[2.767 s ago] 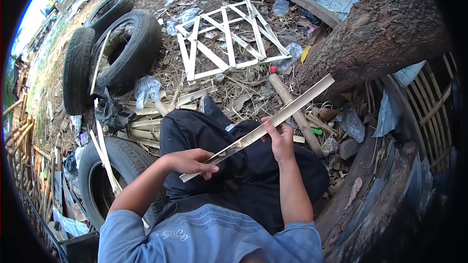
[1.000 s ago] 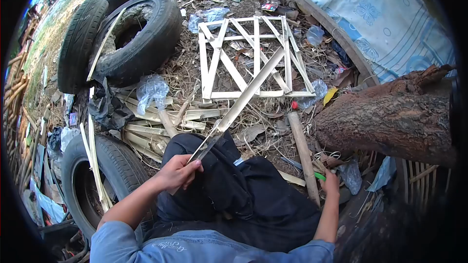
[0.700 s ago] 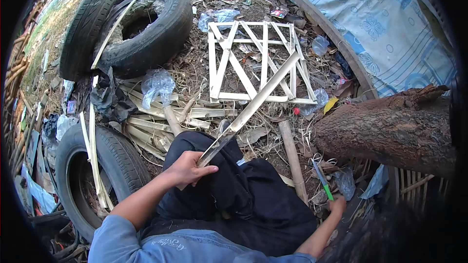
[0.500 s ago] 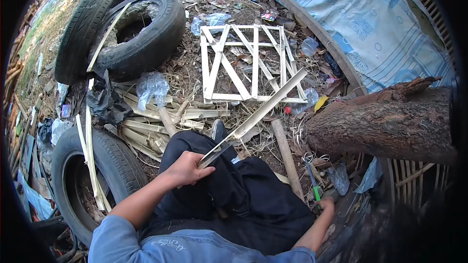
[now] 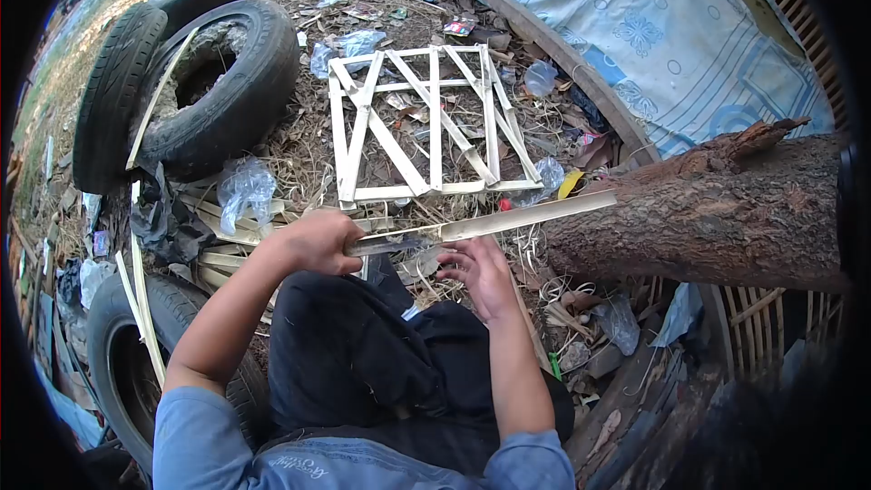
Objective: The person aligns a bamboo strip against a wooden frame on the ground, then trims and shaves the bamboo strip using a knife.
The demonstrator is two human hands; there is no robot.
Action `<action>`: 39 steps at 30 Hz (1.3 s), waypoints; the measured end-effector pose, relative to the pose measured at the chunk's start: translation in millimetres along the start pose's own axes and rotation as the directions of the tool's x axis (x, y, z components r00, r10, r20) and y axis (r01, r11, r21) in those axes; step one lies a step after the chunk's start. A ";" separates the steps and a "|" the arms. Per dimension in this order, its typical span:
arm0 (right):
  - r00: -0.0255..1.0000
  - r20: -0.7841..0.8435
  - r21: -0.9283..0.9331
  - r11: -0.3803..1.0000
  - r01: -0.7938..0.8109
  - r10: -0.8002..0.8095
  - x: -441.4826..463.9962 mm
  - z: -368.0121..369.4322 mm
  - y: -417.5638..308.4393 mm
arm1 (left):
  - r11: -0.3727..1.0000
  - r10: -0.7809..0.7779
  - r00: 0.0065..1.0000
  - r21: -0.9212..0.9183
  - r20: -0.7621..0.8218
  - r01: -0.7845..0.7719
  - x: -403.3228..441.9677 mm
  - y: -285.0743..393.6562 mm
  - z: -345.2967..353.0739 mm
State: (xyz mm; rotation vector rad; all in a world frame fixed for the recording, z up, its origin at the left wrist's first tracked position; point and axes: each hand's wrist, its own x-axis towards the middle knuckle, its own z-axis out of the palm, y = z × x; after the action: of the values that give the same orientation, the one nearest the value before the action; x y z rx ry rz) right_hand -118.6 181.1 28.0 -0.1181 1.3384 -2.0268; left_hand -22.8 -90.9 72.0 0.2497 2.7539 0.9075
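My left hand (image 5: 318, 241) is closed round the near end of a long split bamboo strip (image 5: 535, 213), which points right toward the log. Close to that hand the strip looks narrower, with a dark greyish, shiny part; I cannot tell if this is its skin or a blade. My right hand (image 5: 483, 277) is just below the strip's middle, fingers apart and holding nothing; whether a fingertip touches the strip is unclear. A bit of a green handle (image 5: 554, 364) shows on the ground beside my right forearm.
A bamboo lattice frame (image 5: 435, 136) lies on the littered ground ahead. Old tyres (image 5: 259, 82) stand at left, near split bamboo pieces (image 5: 218, 259). A thick log (image 5: 708, 218) is at right, below a blue patterned sheet (image 5: 653, 45). Plastic bags (image 5: 247, 195) lie about.
My right hand has left the green-handled tool at lower right and come up to the bamboo strip. My left hand has moved up and left, turning the strip closer to level.
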 end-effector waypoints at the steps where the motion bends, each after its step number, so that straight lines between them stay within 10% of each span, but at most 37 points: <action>1: 1.000 -0.003 0.021 0.999 0.030 -0.030 24.2 8.1 4.8 | 0.999 -0.020 1.000 0.045 0.000 0.020 10.1 -6.9 -3.0; 5: 0.992 -0.127 0.192 0.981 0.008 0.017 109.7 7.9 34.0 | 0.879 -0.243 0.968 0.408 -0.057 0.245 44.1 -15.4 -21.9; 7: 0.993 -0.110 0.114 0.993 -0.034 0.047 146.1 1.7 40.1 | 0.711 -0.213 0.856 0.525 -0.471 0.467 47.0 -9.1 -5.9; 13: 0.982 -0.075 0.070 0.983 -0.168 0.173 258.1 -7.0 30.8 | 0.996 0.013 0.975 -0.083 -0.222 -0.032 116.6 77.9 27.8; 17: 0.976 -0.147 0.081 0.986 -0.149 0.159 320.6 -21.4 27.1 | 0.874 0.091 0.913 -0.408 -0.398 -0.265 167.9 48.9 78.1; 21: 0.960 -0.192 0.031 0.979 -0.202 0.205 360.4 -33.2 19.7 | 0.729 -0.069 0.941 -0.661 -0.331 -0.179 174.0 40.6 84.1; 39: 0.907 -0.283 -0.187 0.909 -0.372 0.313 386.5 -49.2 19.3 | 0.722 -0.228 0.824 -0.657 -0.519 -0.215 167.0 50.7 98.3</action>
State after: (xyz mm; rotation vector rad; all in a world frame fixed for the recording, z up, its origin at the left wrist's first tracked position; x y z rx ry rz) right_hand -421.8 -13.2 -122.1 0.2597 1.6268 -1.6156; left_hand -151.9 43.3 -1.7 -0.2198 2.5859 2.2459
